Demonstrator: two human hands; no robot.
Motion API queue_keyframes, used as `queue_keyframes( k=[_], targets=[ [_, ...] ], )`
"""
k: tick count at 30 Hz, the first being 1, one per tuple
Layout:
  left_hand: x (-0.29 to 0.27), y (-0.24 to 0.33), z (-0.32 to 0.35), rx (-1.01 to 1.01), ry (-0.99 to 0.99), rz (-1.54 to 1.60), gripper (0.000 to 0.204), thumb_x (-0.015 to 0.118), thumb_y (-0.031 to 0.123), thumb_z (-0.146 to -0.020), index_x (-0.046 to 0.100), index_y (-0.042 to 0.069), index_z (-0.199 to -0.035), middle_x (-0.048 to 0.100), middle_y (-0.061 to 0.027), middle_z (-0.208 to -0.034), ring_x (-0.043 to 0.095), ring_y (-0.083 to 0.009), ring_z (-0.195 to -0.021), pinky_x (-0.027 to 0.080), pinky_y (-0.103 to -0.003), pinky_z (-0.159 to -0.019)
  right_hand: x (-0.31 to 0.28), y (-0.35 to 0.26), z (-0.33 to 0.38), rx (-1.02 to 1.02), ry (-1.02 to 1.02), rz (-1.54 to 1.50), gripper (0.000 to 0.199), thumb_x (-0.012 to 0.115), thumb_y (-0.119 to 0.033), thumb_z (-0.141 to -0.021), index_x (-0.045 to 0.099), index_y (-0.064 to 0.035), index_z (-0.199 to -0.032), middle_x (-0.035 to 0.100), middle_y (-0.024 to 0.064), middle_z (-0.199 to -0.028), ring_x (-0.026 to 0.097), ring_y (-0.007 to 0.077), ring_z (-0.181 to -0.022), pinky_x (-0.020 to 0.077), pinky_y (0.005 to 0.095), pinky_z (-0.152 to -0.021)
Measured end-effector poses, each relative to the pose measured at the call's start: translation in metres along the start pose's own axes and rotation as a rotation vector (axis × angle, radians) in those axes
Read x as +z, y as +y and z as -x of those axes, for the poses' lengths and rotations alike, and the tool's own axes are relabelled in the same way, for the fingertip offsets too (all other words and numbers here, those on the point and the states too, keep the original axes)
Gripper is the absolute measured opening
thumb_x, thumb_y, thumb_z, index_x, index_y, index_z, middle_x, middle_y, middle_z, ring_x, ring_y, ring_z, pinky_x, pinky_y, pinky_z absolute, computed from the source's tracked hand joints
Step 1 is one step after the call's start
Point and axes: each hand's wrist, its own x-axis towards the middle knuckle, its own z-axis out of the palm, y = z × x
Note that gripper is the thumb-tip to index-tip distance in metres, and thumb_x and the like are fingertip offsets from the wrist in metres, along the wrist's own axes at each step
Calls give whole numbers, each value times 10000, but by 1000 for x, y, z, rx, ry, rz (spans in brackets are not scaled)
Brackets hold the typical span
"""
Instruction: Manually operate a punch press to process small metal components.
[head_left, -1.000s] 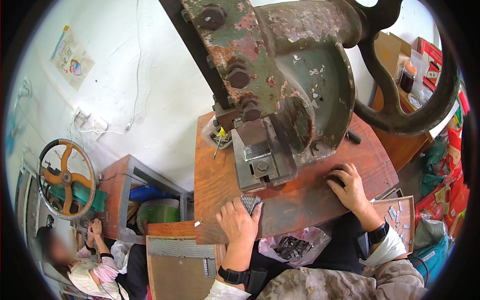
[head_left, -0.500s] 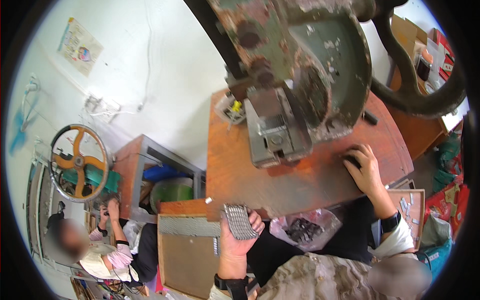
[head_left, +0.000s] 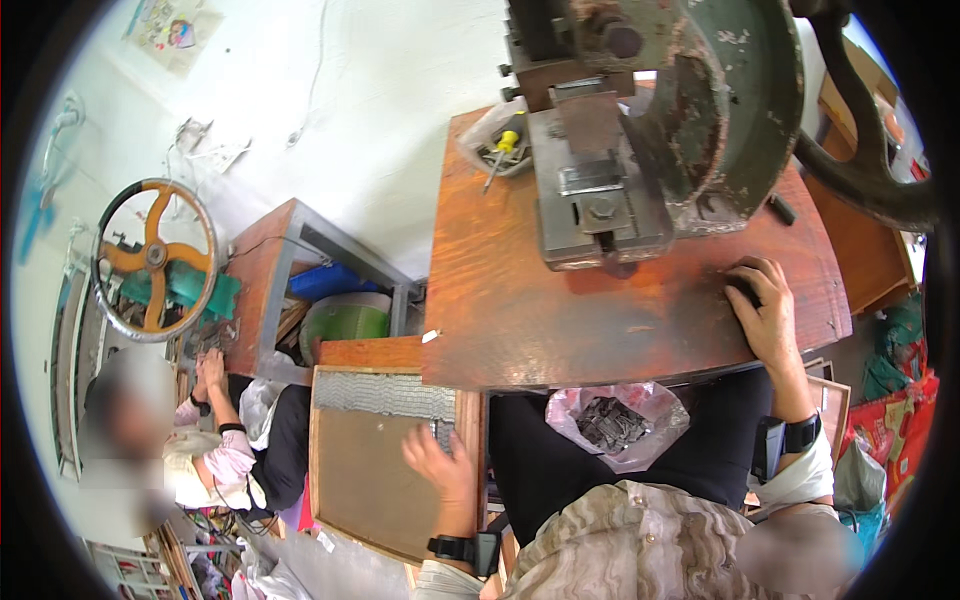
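My left hand (head_left: pixel 443 468) is over the right side of a shallow wood-framed tray (head_left: pixel 375 480), fingers spread and nothing seen in them. Its fingertips are beside a short row of small metal pieces (head_left: pixel 441 432). Along the tray's far side lie packed rows of grey metal pieces (head_left: pixel 385 395). On the right part of the wooden table (head_left: pixel 640 320) rests my right hand (head_left: pixel 770 312), fingers loosely bent, thumb apart from them. A dark patch shows between thumb and fingers; whether it is shadow or a thing is unclear.
An old green-grey press (head_left: pixel 605 190) with a large wheel (head_left: pixel 868 170) stands on the table. Left of it sits a plastic tub (head_left: pixel 490 145) with a yellow-handled screwdriver (head_left: pixel 505 145). A plastic bag of dark metal bits (head_left: pixel 612 425) lies between my legs. Another person (head_left: pixel 215 440) works at far left.
My left hand has moved down and left to the tray, and the stack of metal strips is gone from it. My right hand stays on the table. The view has shifted.
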Motion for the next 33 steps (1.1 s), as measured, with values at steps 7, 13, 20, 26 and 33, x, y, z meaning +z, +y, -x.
queue_keyframes(
  k=[7, 13, 20, 26, 33],
  targets=[
    [-20, -71, -2, -503, -543, 238, 569, 688, 323, -798, 540, -65, -1187, 429, -284, -1314, 364, -441, -1230, 322, -463, -1019, 7, -5, 0, -6, -10, 17, 185, 641, -43, -746, 630, 20, -920, 589, 149, -993, 549, 322, -965, 447, 373, -845],
    [-28, -51, -20, -541, -644, -95, 551, 650, 344, -828, 539, -48, -1199, 413, -259, -1338, 336, -410, -1263, 303, -530, -1009, 7, -3, -1, 7, 3, 32, 187, 633, -26, -750, 627, 23, -930, 586, 140, -987, 550, 314, -955, 443, 361, -838],
    [-17, -52, -4, -604, -436, 64, 522, 720, 277, -776, 564, -73, -1130, 551, -267, -1179, 499, -380, -1138, 397, -468, -954, 8, -2, -1, 7, -1, 36, 178, 624, -24, -755, 624, 25, -927, 585, 141, -983, 548, 311, -948, 440, 356, -835],
    [-20, -78, -16, -494, -544, 418, 584, 809, 281, -675, 592, -78, -1080, 651, -240, -921, 644, -334, -832, 513, -393, -786, 7, -4, -1, 16, -11, 20, 176, 619, -32, -762, 625, 25, -928, 583, 142, -985, 548, 314, -951, 440, 358, -840],
    [-20, -62, -15, -277, -479, 58, 552, 785, 206, -620, 602, -50, -1073, 637, -248, -965, 632, -371, -881, 507, -410, -797, 7, -4, 0, -3, 4, 53, 183, 629, -45, -759, 628, 19, -930, 585, 143, -985, 547, 320, -951, 443, 367, -840]
  ],
)
